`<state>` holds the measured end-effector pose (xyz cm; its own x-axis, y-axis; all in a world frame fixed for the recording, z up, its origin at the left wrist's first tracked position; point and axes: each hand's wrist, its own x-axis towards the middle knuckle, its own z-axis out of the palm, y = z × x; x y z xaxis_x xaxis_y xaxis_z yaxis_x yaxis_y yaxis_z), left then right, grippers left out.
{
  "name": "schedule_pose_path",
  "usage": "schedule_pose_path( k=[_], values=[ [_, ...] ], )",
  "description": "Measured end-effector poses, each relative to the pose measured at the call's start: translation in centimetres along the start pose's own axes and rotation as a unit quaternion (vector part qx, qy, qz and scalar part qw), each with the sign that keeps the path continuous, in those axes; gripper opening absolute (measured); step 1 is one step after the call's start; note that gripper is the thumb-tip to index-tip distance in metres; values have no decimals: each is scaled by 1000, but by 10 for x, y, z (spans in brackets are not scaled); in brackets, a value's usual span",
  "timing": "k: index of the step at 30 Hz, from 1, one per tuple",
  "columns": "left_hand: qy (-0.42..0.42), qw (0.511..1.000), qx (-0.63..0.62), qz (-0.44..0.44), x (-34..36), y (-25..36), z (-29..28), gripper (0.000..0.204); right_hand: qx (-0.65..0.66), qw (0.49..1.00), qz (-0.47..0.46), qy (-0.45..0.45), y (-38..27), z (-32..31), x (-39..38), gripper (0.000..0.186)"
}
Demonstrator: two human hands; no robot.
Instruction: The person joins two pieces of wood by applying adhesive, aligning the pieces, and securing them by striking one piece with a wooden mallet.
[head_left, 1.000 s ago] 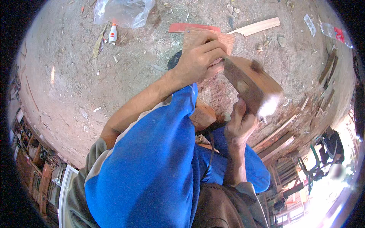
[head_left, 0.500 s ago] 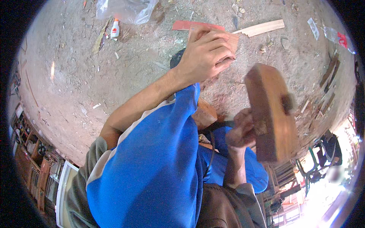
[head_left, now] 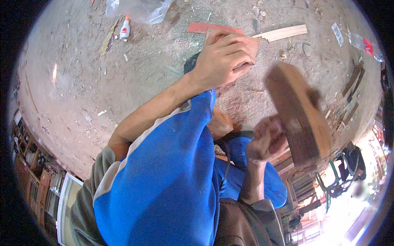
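Note:
My left hand point(head_left: 223, 59) is closed round a light brown piece of wood point(head_left: 253, 47), held out past my blue-clad knee. The far end of that piece shows beyond my fingers; the rest is covered. At the right, my right hand point(head_left: 267, 137) grips a large wooden mallet point(head_left: 298, 112) raised off the ground. Its thick head is blurred by motion, and the handle is mostly hidden behind the head and fingers. Below my left wrist, between my legs, another wooden block point(head_left: 221, 124) shows its end.
On the dirt ground ahead lie a red strip point(head_left: 198, 27), a pale wood strip point(head_left: 285, 33), a white bottle with an orange cap point(head_left: 124, 30) and a clear plastic bag point(head_left: 141, 10). Dark wood strips point(head_left: 353, 82) lie at the right. A white frame point(head_left: 65, 209) stands at the lower left.
My right hand has moved a little to the right and away from me, and the mallet has tilted with it. My left hand and its piece of wood look almost unmoved.

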<state>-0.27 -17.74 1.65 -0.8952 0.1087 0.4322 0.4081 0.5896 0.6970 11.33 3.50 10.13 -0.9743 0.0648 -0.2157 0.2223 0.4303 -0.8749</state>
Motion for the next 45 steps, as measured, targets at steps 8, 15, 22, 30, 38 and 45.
schedule_pose_path(
  k=[8, 15, 22, 30, 38, 45],
  values=[
    [27, 1000, -12, 6, -1, -3, 4, 21, 60, 996, 27, 60, -36, 12, 17, 12],
    [-2, 1000, 3, -5, -1, -2, 2, 23, -337, 930, -134, -64, -21, -1, 20, 10],
    [14, 1000, -16, 14, -2, -7, 6, 19, -215, 964, -157, -22, -18, 8, 6, 2],
    [3, 1000, -23, -12, -2, -3, 12, 22, -106, 990, -78, 59, -20, 14, 2, 14],
    [8, 1000, -20, -2, 7, 3, 12, 18, -124, 984, -102, 72, -6, 5, -18, 23],
    [20, 999, -40, 1, 6, -4, 18, 17, -26, 993, -114, 33, -35, 14, 2, 14]
  ],
)
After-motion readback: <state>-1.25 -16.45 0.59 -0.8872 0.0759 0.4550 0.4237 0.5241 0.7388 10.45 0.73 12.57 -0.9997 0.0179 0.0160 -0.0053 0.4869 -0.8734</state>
